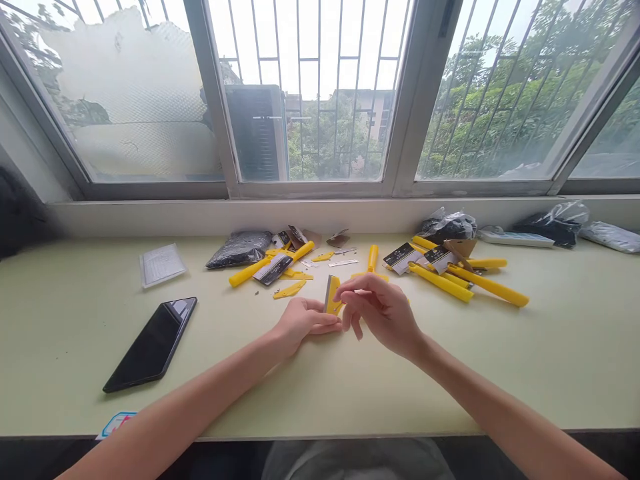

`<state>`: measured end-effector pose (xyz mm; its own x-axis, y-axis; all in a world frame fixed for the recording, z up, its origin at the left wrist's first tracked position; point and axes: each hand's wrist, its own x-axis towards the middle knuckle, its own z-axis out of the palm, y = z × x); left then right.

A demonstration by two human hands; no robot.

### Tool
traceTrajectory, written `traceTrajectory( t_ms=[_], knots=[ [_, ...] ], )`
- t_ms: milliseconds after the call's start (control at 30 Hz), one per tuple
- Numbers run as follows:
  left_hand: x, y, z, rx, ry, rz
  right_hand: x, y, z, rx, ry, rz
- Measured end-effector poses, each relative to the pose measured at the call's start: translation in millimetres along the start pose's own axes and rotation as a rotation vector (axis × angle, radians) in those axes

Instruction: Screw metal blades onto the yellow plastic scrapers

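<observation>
The left hand (303, 325) is gripping the lower end of a yellow scraper head (331, 298), which is standing nearly upright between both hands over the pale green table (320, 393). Its flat plastic face is showing bright yellow, a straight grey metal strip (328, 293) running along its left edge. The right hand (387, 312) is curling its fingers beside it; whether they are pinching anything, I cannot tell.
</observation>
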<state>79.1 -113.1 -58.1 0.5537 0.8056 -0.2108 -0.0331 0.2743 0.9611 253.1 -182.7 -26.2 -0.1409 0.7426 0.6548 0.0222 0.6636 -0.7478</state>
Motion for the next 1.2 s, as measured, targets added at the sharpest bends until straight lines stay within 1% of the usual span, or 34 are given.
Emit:
traceTrajectory(
  t_ms=[67,133,167,267,333,467,533,567,667,733,767,867,933,967,1100,1133,1200],
  knots=[
    [-0.7,0.5,0.3,-0.003,0.002,-0.006,-0.5,0.1,1.0,0.025,0.073,0.035],
    [-1.6,1.0,0.6,-0.001,0.003,-0.008,-0.2,-0.1,1.6,0.031,0.105,0.051],
    [-1.9,1.2,0.7,0.001,0.003,-0.008,0.1,-0.6,1.4,0.028,0.092,0.049],
    [-1.4,1.0,0.6,0.003,0.004,-0.006,1.0,-2.6,-1.1,-0.002,-0.003,0.0],
    [-0.5,0.5,0.3,0.0,0.004,-0.005,1.0,-3.2,-2.5,-0.023,-0.028,-0.013],
    [0.5,-0.5,-0.3,-0.008,0.001,-0.01,-0.6,-1.3,-1.4,0.041,0.091,0.038],
    [0.4,-0.7,-0.3,-0.008,0.003,-0.009,-0.9,-0.5,-1.1,0.063,0.116,0.05],
    [0.2,-0.7,-0.2,-0.007,0.003,-0.008,-0.8,-0.7,-1.4,0.058,0.102,0.048],
    [0.0,-0.6,0.0,-0.009,0.003,-0.007,0.2,-2.9,-3.8,0.001,-0.008,-0.001],
    [0.1,-0.5,0.1,-0.011,-0.001,-0.006,0.5,-4.4,-4.6,-0.031,-0.054,-0.026],
    [0.1,-0.4,0.0,-0.012,-0.003,-0.005,0.3,-4.7,-4.3,-0.03,-0.044,-0.026],
    [0.4,-0.5,-0.3,-0.013,-0.007,-0.004,-1.5,-3.5,-1.7,0.018,0.052,0.009],
    [0.5,-0.4,-0.4,-0.011,-0.009,-0.006,-2.7,-2.2,-0.7,0.053,0.088,0.031],
    [0.4,-0.3,-0.3,-0.009,-0.01,-0.007,-2.9,-1.9,-1.0,0.062,0.082,0.036],
    [-0.3,0.9,0.8,-0.009,-0.002,-0.009,-1.9,-3.6,-4.6,0.025,-0.026,-0.003],
    [-0.5,1.3,1.1,-0.013,0.003,-0.01,-1.6,-4.2,-5.2,0.015,-0.031,-0.007],
    [-0.8,1.9,1.6,-0.019,0.008,-0.016,-1.1,-4.9,-5.2,0.025,0.021,0.014]
  ],
)
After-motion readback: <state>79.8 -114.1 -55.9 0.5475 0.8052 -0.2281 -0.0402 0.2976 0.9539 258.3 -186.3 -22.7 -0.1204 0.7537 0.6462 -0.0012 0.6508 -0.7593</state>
